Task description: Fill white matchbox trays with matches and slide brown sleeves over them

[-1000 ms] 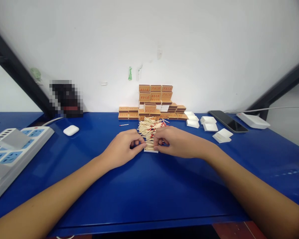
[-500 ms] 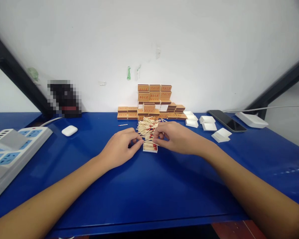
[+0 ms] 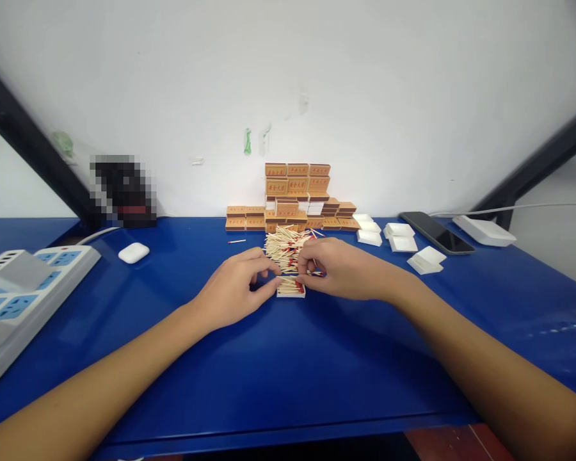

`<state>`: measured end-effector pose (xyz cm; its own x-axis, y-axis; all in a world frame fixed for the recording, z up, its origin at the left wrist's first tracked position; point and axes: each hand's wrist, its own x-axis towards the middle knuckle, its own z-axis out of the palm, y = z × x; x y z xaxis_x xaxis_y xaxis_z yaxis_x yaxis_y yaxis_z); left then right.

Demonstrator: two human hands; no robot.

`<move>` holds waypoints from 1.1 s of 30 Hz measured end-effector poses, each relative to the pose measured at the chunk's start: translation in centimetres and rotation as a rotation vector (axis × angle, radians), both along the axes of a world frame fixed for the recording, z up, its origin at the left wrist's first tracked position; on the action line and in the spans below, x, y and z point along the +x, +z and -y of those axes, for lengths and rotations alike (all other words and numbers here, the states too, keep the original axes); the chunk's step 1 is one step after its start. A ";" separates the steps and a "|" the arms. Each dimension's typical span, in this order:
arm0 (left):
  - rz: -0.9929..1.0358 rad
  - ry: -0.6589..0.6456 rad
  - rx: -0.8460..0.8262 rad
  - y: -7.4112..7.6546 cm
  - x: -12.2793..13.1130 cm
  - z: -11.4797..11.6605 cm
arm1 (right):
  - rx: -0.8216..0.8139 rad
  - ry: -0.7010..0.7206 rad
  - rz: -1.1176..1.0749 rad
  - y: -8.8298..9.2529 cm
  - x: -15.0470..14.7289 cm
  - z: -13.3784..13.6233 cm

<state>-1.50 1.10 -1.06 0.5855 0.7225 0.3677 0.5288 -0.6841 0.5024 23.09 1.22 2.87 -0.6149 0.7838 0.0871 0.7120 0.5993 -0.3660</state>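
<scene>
A small white matchbox tray point(image 3: 291, 295), filled with red-tipped matches point(image 3: 289, 287), lies on the blue table between my hands. My left hand point(image 3: 242, 286) is at its left end, thumb and forefinger closed on the corner. At the right end, my right hand point(image 3: 335, 267) has its fingers curled in and its thumb and forefinger pinched at the match heads. Exactly how many matches are between those fingertips is hidden. Just behind the tray is a loose heap of matches point(image 3: 285, 246), partly covered by my right hand.
Stacked matchboxes point(image 3: 288, 186) stand against the wall. White empty trays point(image 3: 403, 244) sit to the right, near a phone point(image 3: 436, 232) and a white box point(image 3: 484, 230). On the left are a white earphone case point(image 3: 134, 253) and a power strip point(image 3: 52, 282). One single match point(image 3: 237, 241) lies apart.
The tray has shifted slightly toward me and to the right, apart from the heap. Both hands have come down a little with it, and the matches in the tray show more fully.
</scene>
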 end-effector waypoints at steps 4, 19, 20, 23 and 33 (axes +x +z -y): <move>-0.034 -0.016 0.018 0.1 0.0 0.1 | -0.040 -0.019 0.029 0.0 0.0 0.0; 0.022 -0.078 -0.022 0.3 0.2 0.6 | 0.003 -0.013 0.028 -0.1 0.2 -0.1; 0.022 -0.087 -0.021 0.2 0.2 0.6 | 0.009 -0.012 0.024 -0.1 0.2 -0.2; 0.009 -0.112 -0.009 0.2 0.1 0.6 | -0.012 0.008 -0.002 0.1 0.2 -0.1; -0.074 -0.100 0.054 0.2 0.2 0.7 | -0.023 0.035 -0.043 -0.4 0.1 -0.2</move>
